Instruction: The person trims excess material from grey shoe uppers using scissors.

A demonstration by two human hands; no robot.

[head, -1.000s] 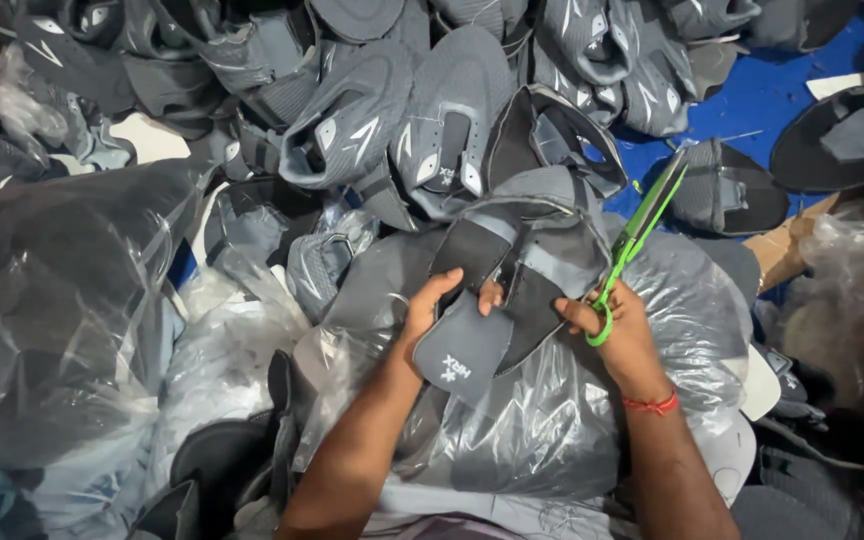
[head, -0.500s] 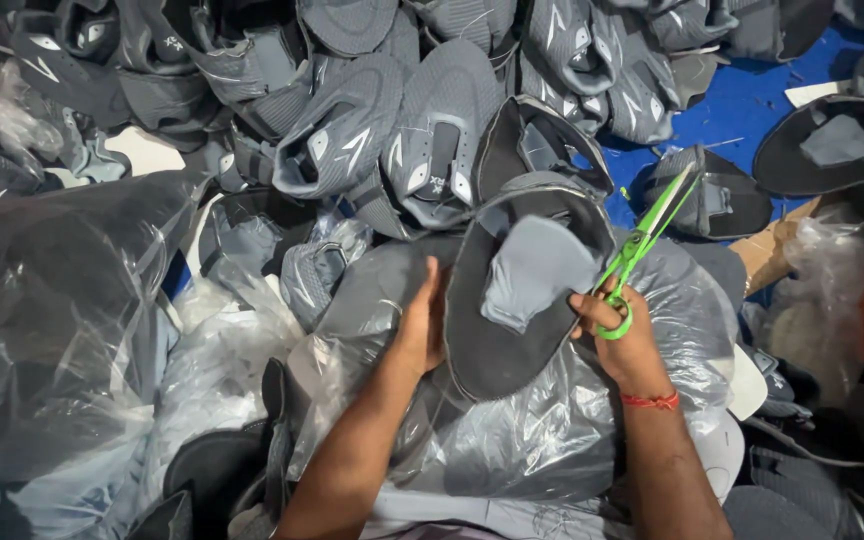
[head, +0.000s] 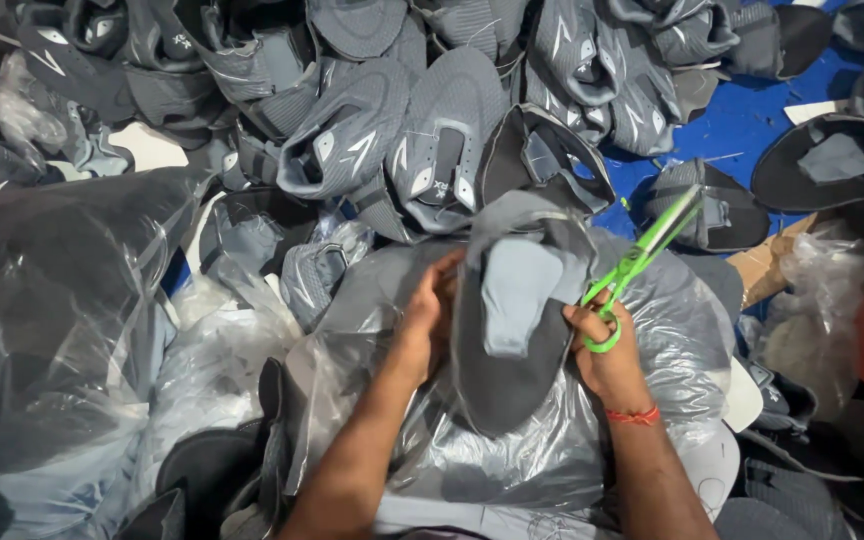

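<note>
A blue floor (head: 742, 125) carries heaped grey shoe uppers (head: 432, 150) and clear plastic bags (head: 42, 310)

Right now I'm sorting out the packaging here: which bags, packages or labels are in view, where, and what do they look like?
Large clear plastic bag: far left, bulging, crinkled, dark grey pieces inside.
Clear plastic bag under the hands: centre bottom, glossy, filled with grey pieces.
Small clear bag: right edge, crumpled, pale contents.
Brown cardboard piece: right, beside that bag.
No signs or screens.
</note>
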